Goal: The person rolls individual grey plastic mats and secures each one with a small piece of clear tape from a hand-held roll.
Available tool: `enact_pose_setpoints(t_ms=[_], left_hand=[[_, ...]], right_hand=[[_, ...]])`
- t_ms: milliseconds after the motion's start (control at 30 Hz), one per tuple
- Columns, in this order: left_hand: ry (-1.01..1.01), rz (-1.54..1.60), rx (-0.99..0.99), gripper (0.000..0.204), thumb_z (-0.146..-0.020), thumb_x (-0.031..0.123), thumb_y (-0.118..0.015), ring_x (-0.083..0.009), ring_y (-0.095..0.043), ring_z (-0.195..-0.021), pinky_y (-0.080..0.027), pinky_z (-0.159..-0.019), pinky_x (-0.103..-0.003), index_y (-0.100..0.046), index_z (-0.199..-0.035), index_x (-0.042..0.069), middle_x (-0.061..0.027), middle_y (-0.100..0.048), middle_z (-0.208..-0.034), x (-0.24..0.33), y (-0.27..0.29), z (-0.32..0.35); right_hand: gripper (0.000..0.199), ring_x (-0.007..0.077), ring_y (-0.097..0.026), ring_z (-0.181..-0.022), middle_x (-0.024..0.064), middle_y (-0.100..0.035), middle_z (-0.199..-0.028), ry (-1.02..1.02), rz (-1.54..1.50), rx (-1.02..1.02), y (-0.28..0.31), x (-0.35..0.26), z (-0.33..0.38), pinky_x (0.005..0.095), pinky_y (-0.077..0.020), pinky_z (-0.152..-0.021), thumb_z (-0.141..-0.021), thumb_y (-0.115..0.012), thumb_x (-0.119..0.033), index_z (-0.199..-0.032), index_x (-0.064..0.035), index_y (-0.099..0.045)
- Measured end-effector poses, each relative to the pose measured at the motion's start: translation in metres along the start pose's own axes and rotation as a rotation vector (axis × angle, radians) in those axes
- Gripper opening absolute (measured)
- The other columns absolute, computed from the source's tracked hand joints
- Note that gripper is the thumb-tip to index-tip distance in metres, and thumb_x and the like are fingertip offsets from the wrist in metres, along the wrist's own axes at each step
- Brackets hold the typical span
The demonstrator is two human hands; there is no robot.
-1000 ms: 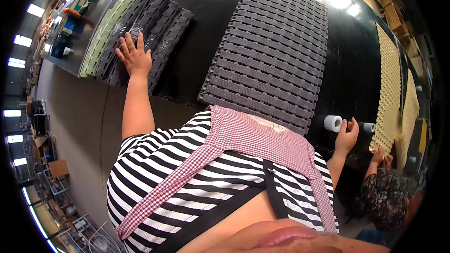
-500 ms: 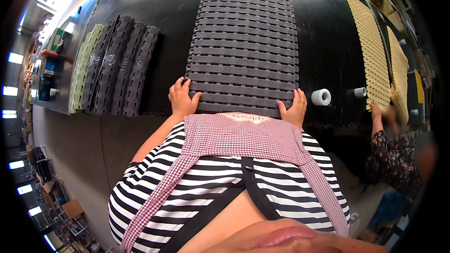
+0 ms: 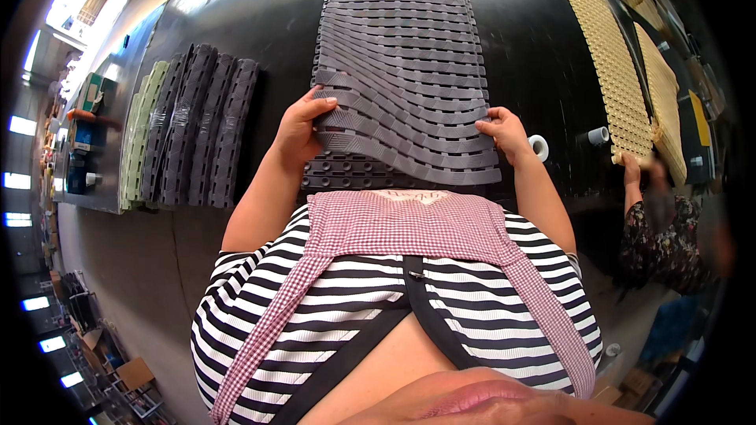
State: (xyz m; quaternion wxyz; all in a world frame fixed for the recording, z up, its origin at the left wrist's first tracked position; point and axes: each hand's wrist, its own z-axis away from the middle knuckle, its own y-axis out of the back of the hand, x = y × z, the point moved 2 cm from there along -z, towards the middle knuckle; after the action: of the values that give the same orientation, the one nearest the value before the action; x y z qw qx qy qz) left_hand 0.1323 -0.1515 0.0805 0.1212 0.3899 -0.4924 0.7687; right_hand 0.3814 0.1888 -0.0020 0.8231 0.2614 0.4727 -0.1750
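A long grey slatted mat (image 3: 398, 71) lies lengthwise on the black table, its near end bent up off the surface. My left hand (image 3: 303, 122) pinches the mat's left edge, thumb on top, and holds it raised. At the right edge, my right hand (image 3: 505, 130) grips the mat between thumb and fingers. The left side is lifted higher, so the slats curve in a wave. Under the raised end shows another grey mat layer (image 3: 339, 169) with round suction cups.
Rolled grey mats (image 3: 206, 122) and green ones (image 3: 142, 138) lie to the left. A white tape roll (image 3: 539, 148) sits by my right hand, another roll (image 3: 598, 135) beyond it. At right, a co-worker's hand (image 3: 630, 169) touches a beige mat (image 3: 606, 63) on the black table (image 3: 524, 47).
Both hands have taken hold of the mat's edges and lifted its near end, which lay flat before. The underlying layer has come into sight.
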Motion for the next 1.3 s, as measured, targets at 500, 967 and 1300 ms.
enact_pose_setpoints(t_ms=[500,967,1300], left_hand=[[-0.885,-0.187,-0.263,0.034,-0.100,0.003,-0.060,-0.0218,-0.072,-0.103,-0.060,-0.089,-0.037,-0.060,-0.133,0.009,-0.0094,-0.073,-0.113,0.183,-0.104,-0.022],[-0.826,-0.207,-0.154,0.062,-0.108,0.046,-0.046,-0.0303,-0.063,-0.123,-0.051,-0.105,-0.051,-0.046,-0.149,-0.001,-0.0159,-0.066,-0.128,0.250,-0.118,-0.171],[-0.371,-1.028,0.134,0.024,-0.098,0.021,-0.068,-0.0178,-0.067,-0.094,-0.055,-0.088,-0.033,-0.071,-0.117,0.006,-0.0070,-0.071,-0.111,-0.006,0.080,-0.186]], right_hand=[[0.046,0.0300,-0.070,-0.113,0.0197,-0.068,-0.129,1.054,-1.039,-0.712,0.107,-0.226,0.012,0.0450,-0.0581,-0.097,-0.102,-0.062,-0.017,-0.144,0.0003,-0.052],[0.047,0.0239,-0.065,-0.118,0.0147,-0.068,-0.130,1.199,-0.361,0.286,0.102,-0.374,-0.066,0.0384,-0.0480,-0.106,-0.103,-0.059,-0.026,-0.140,0.0029,-0.055],[0.052,0.0358,-0.050,-0.142,0.0158,-0.064,-0.141,0.874,0.672,-0.324,-0.095,-0.058,-0.023,0.0603,-0.0267,-0.122,-0.077,-0.082,-0.019,-0.127,-0.0111,-0.071]])
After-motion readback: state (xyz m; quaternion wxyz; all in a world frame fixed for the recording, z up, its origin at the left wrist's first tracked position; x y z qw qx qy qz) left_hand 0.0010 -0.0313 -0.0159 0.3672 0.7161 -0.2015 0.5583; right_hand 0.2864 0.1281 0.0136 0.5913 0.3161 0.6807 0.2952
